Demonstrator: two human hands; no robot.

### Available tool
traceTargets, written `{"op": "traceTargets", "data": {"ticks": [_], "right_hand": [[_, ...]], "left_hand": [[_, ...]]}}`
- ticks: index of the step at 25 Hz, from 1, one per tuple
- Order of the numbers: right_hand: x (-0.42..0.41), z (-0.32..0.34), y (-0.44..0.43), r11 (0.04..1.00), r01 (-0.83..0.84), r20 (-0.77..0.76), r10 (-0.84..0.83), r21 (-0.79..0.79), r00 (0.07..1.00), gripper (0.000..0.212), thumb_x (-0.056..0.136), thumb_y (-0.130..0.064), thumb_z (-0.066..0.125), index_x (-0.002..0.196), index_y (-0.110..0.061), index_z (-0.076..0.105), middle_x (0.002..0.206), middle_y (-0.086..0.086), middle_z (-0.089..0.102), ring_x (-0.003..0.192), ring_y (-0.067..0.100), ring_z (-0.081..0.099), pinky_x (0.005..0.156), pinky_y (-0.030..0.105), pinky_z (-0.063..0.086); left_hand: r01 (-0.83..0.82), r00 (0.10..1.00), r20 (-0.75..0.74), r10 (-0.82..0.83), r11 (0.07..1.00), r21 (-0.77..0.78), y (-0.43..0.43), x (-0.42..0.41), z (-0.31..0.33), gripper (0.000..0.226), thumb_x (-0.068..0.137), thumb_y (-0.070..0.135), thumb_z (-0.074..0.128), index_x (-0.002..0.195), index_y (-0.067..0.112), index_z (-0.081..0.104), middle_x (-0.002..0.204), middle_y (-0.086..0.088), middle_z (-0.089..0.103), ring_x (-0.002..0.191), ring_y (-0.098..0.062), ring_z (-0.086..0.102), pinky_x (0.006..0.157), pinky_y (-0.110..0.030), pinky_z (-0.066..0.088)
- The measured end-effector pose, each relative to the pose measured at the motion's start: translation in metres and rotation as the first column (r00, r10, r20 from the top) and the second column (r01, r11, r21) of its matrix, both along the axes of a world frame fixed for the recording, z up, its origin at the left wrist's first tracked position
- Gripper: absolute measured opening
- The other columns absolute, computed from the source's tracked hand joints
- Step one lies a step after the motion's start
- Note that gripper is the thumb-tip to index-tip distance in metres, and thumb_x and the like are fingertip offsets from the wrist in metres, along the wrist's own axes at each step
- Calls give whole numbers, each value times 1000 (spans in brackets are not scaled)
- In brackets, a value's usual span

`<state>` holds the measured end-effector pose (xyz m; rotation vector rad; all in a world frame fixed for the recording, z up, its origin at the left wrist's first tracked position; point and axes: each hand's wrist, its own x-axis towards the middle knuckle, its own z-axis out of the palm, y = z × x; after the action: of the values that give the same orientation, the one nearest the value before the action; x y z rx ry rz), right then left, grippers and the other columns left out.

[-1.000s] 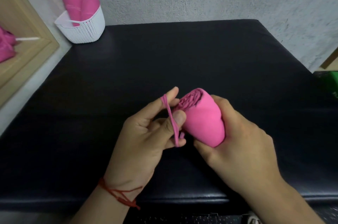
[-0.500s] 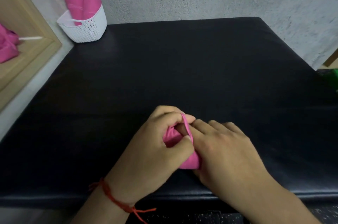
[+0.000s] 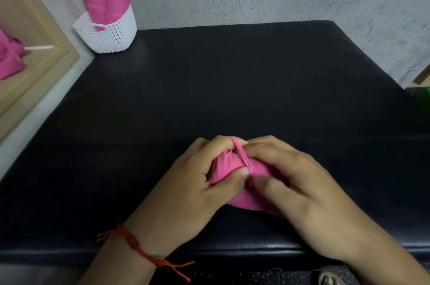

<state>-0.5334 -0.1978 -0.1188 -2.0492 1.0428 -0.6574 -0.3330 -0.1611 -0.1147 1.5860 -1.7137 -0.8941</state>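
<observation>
A rolled pink cloth lies near the front edge of the black padded table, held between both hands. My left hand grips its left end, with a pink rubber band stretched over the fingers and thumb around the roll. My right hand curls over the right part of the roll and hides most of it.
A white perforated basket stands at the table's back left corner with two rolled pink cloths upright in it. More pink cloth lies on a wooden shelf at the far left. A grey wall runs behind.
The roll came down from a raised, tilted hold onto the table. The band, first stretched on my left fingers beside the roll, now sits around it, and my right hand covers the roll.
</observation>
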Motion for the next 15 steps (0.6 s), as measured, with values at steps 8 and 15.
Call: {"op": "traceTargets", "data": {"ticks": [8, 15], "right_hand": [[16, -2, 5, 958, 285, 299, -282, 36, 912, 19, 94, -28, 72, 83, -39, 83, 99, -22, 78, 100, 4, 75, 83, 24, 59], [8, 2, -1, 885, 465, 265, -454, 24, 851, 23, 86, -21, 77, 67, -34, 80, 78, -26, 75, 78, -1, 74, 67, 17, 55]], "left_hand": [[-21, 1000, -3, 21, 971, -237, 0, -9, -12, 44, 84, 36, 76, 127, 39, 67, 131, 18, 59, 125, -3, 60, 97, -14, 49], [-58, 998, -18, 55, 905, -422, 1, -13, -10, 35, 82, 28, 85, 115, 21, 75, 120, 14, 71, 117, -10, 68, 94, -20, 54]]}}
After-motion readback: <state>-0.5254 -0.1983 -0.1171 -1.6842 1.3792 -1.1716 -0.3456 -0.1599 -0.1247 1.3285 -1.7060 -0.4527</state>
